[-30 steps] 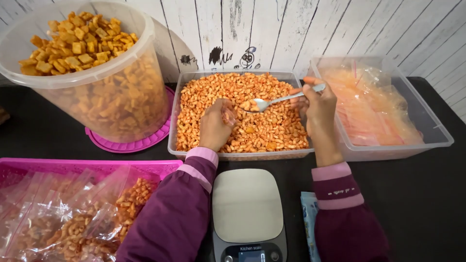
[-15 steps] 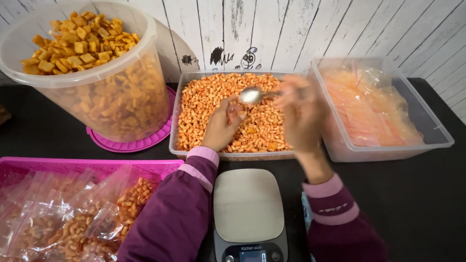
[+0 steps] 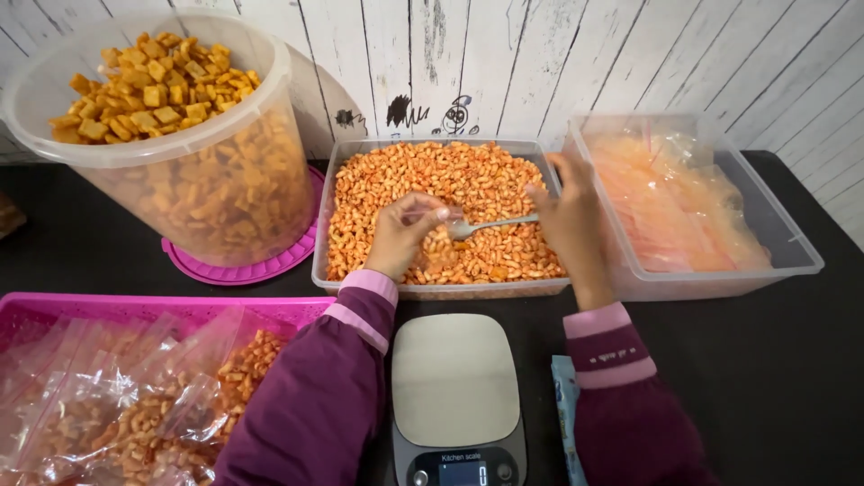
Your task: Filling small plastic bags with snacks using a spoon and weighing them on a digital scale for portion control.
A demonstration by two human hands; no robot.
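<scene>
Small clear plastic bag (image 3: 438, 245), partly filled with orange macaroni-shaped snacks, hangs over the near half of the clear rectangular plastic tub (image 3: 360, 148) heaped with the same orange snacks. The left hand (image 3: 402, 236) pinches the bag's open mouth between thumb and fingers, so the bag sits just below and to the right of that hand. The right hand (image 3: 570, 219) is clenched around the handle of a metal spoon (image 3: 486, 225), and the spoon's bowl points left and reaches the bag's mouth, touching or almost touching it; the bag thus lies between the two hands, close to the left one and a spoon's length from the right. Both wrists wear purple sleeves with pink cuffs.

On the black desk (image 3: 792, 360), left of the tub, a large round translucent bucket (image 3: 180, 171) full of square yellow-orange crackers stands on a round pink lid (image 3: 270, 265). Right of the tub is another clear plastic box (image 3: 783, 243) holding a stack of empty orange-tinted bags. A grey digital kitchen scale (image 3: 456, 378) sits just in front of the tub, between the forearms. At the lower left, a pink plastic basket (image 3: 162, 306) holds filled clear bags of snacks.
</scene>
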